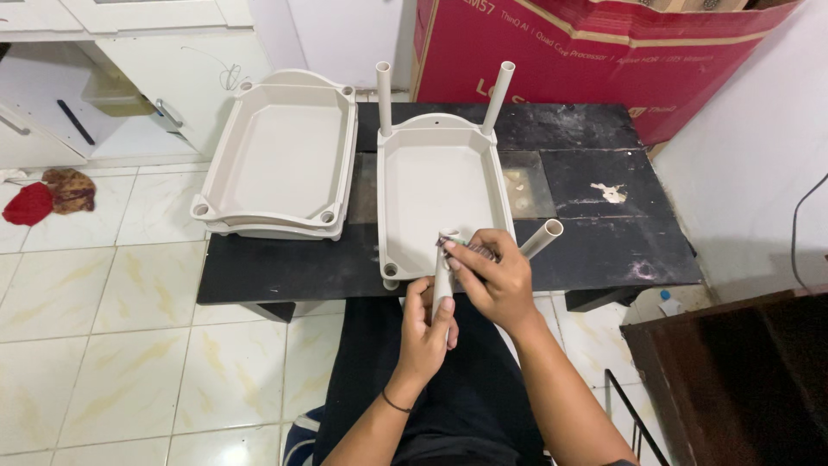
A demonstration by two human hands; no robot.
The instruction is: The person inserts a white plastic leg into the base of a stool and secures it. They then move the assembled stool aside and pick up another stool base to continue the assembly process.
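My left hand [424, 332] grips a short beige plastic tube [442, 274] held upright over my lap. My right hand [493, 278] pinches a small dark object with a green and purple end [461, 248] at the tube's top. Just beyond the hands a beige tray [438, 188] lies on the black low table [595, 233], with two tubes [384, 97] [498, 95] standing in its far corners and a third tube [541, 238] leaning at its near right corner.
A stack of matching beige trays [280, 160] sits on the table's left end. A large red cardboard box [604, 52] leans behind the table. White cabinets [129, 69] stand at the left, a red cloth [30, 203] lies on the tiled floor, and dark furniture [733, 380] stands at the right.
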